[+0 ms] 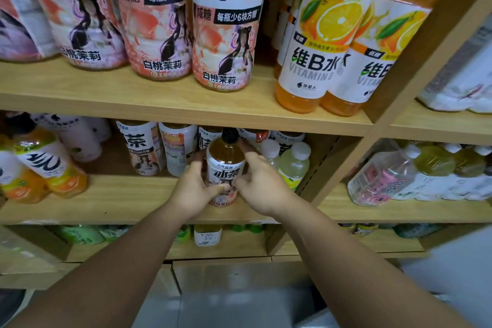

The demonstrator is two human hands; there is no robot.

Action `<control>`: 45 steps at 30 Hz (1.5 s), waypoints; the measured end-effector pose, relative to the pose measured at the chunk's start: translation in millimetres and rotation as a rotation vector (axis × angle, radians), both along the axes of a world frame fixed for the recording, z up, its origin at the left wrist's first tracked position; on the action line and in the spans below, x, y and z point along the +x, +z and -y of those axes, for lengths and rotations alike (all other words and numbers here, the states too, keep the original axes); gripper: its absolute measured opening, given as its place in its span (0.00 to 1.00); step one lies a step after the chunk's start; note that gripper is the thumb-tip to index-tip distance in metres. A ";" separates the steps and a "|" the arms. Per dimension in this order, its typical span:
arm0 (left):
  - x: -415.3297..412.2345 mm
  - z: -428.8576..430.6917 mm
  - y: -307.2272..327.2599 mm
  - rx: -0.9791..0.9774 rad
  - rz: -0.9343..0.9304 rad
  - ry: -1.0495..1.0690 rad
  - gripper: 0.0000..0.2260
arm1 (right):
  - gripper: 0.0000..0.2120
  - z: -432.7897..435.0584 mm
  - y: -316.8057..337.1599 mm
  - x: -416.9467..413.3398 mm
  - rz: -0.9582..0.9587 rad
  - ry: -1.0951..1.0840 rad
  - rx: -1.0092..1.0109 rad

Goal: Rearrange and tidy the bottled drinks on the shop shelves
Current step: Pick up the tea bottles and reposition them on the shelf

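Iced tea bottle (223, 168), black cap, amber liquid on top, white-pink label, stands upright near the front edge of the middle shelf (111, 194), about mid-width of the bay. I grasp it from both sides: my left hand (192, 189) wraps the left of the label, thumb across the lower front; my right hand (262, 184) presses the right side, fingers up toward the shoulder. Both hands closed on the bottle, base looks to sit on the board.

Just behind it, more tea bottles (145, 149) of the same label in a row toward the back. Right of it, touching my right hand's side, pale clear bottles (294, 162) with white caps, close to the upright post (354, 157). Far left end of the same shelf: orange drinks (45, 165), tilted, with a pinkish bottle (85, 138) behind.

Upper shelf (159, 98): big peach tea bottles (225, 29) along the front edge, left to centre; orange vitamin bottles (316, 42) at the right end against the post.

Next bay right: clear and green bottles (415, 173) at mid level. Lower shelf (239, 250): green-labelled bottles (80, 234), blurred.
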State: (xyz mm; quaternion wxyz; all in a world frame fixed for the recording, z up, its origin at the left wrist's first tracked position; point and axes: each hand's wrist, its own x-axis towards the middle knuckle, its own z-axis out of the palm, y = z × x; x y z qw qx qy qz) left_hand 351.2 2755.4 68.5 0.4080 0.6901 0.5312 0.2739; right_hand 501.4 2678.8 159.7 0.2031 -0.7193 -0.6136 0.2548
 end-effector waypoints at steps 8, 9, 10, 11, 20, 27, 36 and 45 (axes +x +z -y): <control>-18.9 36.4 16.7 0.069 0.101 0.007 0.35 | 0.25 30.9 11.4 -5.3 -0.088 -0.028 0.245; -25.0 45.4 23.7 0.102 0.107 0.028 0.35 | 0.21 37.7 18.1 -6.2 -0.098 -0.038 0.338; -32.5 52.3 36.0 0.158 0.113 0.048 0.34 | 0.17 43.1 29.1 -8.5 -0.108 -0.045 0.443; -38.7 57.8 46.6 0.216 0.116 0.066 0.31 | 0.13 47.3 37.7 -10.4 -0.117 -0.052 0.537; -72.2 71.6 181.9 0.695 0.221 0.313 0.14 | 0.23 22.1 132.1 -45.6 -0.228 -0.087 0.908; -69.5 37.9 226.8 0.819 0.046 0.338 0.27 | 0.41 -12.9 136.2 -51.9 -0.232 -0.109 0.702; -51.5 8.4 217.7 0.652 0.051 0.379 0.39 | 0.38 -42.8 144.9 -43.7 -0.420 -0.142 0.610; -29.6 -5.0 233.9 0.596 0.006 0.544 0.38 | 0.40 -42.5 139.4 -39.7 -0.368 -0.125 0.650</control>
